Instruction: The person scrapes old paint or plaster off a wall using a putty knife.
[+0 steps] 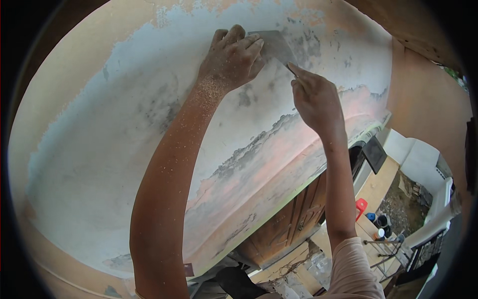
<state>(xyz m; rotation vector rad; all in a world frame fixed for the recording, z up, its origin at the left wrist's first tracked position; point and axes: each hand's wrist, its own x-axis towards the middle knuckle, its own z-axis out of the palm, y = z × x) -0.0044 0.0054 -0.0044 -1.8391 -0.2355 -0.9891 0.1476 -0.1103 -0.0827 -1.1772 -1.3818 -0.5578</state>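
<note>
My right hand [317, 102] is closed around the handle of a wide putty knife, with the index finger stretched toward its blade. The grey metal blade [280, 47] lies against a white, patchy painted surface [144, 129]. At the blade's left corner, the fingers of my left hand [233, 57] are bent and pinch or press its edge; their exact grip is partly hidden. Pale crumbs of dust and flakes cling to my left wrist and forearm. Dark grey stains show around the blade.
A ragged strip of peeled paint [249, 149] runs below, with pinkish plaster under it. Further down are a brown wooden door [284, 224], a red plastic object [361, 207], small containers [380, 233] and a metal-legged stand [386, 254]. Rubble lies on the ground [406, 199].
</note>
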